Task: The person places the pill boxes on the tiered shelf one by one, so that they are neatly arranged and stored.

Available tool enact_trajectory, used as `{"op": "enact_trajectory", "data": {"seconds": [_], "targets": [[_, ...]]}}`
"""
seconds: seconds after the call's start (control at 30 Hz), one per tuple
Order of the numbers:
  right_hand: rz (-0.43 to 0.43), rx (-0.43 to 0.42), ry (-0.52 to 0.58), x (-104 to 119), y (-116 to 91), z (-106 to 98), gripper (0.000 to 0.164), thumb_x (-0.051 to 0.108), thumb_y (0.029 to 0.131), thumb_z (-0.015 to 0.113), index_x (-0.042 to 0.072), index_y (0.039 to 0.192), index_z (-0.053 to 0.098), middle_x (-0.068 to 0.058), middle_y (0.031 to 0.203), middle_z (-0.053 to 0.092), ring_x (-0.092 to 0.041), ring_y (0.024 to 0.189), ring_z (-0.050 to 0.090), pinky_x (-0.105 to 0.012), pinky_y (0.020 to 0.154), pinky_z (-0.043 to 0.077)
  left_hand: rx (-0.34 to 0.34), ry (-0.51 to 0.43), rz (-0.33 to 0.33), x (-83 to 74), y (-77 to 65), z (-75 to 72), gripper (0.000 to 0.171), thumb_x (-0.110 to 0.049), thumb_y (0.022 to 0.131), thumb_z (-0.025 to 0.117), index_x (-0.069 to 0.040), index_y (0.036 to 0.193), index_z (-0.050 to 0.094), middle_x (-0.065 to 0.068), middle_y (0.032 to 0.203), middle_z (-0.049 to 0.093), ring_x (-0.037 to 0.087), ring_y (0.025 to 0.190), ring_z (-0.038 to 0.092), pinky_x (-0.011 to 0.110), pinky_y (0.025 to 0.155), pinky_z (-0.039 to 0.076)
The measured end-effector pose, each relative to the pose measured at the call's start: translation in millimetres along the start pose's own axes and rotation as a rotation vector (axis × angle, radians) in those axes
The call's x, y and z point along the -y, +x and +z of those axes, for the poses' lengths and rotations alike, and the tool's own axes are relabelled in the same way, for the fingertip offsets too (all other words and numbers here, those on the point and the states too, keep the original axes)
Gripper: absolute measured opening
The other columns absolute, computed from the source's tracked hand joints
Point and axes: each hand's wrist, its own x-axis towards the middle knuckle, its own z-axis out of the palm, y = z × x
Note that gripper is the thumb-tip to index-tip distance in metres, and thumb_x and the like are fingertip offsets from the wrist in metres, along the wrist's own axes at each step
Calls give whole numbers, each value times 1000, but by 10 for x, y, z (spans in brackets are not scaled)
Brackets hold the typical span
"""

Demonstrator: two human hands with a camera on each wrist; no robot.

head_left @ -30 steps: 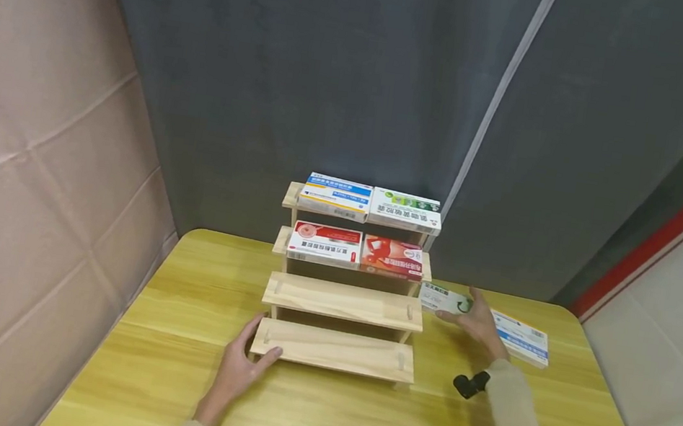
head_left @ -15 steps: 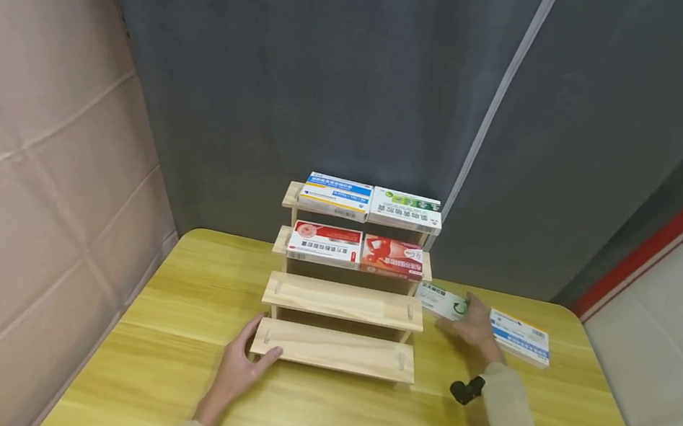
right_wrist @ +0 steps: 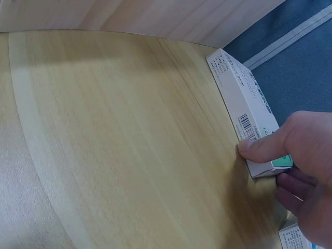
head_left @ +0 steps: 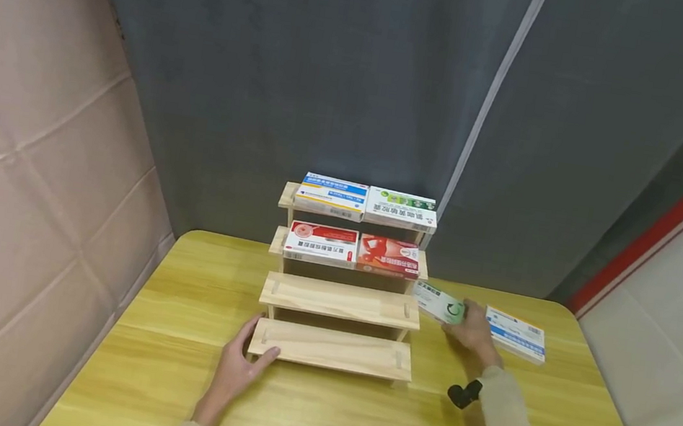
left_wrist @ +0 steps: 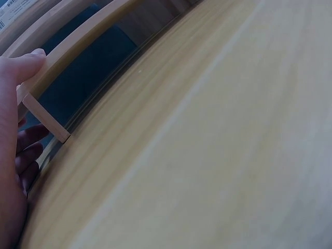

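Note:
A wooden step rack (head_left: 329, 349) stands on the table. My left hand (head_left: 236, 367) grips the left end of its lowest step; in the left wrist view the thumb (left_wrist: 28, 65) lies on the step's edge and the fingers curl beside the leg. To the right of the rack, my right hand (head_left: 474, 329) holds the near end of a white and green medicine box (head_left: 439, 302) lying on the table. In the right wrist view the thumb (right_wrist: 265, 147) presses this box's barcoded side (right_wrist: 233, 98), with the other fingers partly hidden past its end.
On the top step sit a blue and white box (head_left: 332, 196) and a white and green box (head_left: 401, 209). Below them are a red and white box (head_left: 321, 243) and a red box (head_left: 389, 256). Another blue and white box (head_left: 516, 335) lies right of my right hand. A grey curtain (head_left: 267, 86) hangs behind.
My right hand has shifted a little on the box, gripping closer to its right end, and the box has turned slightly. The left hand stays at the rack. The head view has shifted slightly.

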Motion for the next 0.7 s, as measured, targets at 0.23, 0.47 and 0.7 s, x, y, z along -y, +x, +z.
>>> {"op": "enact_trajectory", "data": {"seconds": [0.23, 0.47, 0.7], "targets": [[51, -8, 79, -31, -35, -17, 88, 25, 88, 77, -19, 148, 29, -43, 138, 46, -54, 123, 51, -62, 102, 51, 3, -38, 6, 19, -2, 4, 77, -10, 86, 80, 10, 148, 40, 31, 144, 53, 44, 131, 56, 19, 110, 44], [61, -46, 184, -20, -131, -88, 90, 34, 92, 73, -14, 152, 26, -40, 140, 47, -52, 127, 51, -59, 103, 51, 5, -35, 3, 9, -8, -4, 76, -10, 86, 79, 10, 148, 40, 31, 144, 53, 45, 130, 56, 18, 109, 43], [69, -100, 221, 4, -226, -147, 86, 33, 94, 73, -13, 152, 28, -40, 144, 46, -53, 132, 49, -61, 109, 47, 10, -37, -4, -20, -5, -10, 77, -9, 86, 79, 11, 148, 39, 32, 145, 52, 46, 132, 55, 16, 110, 41]]}}
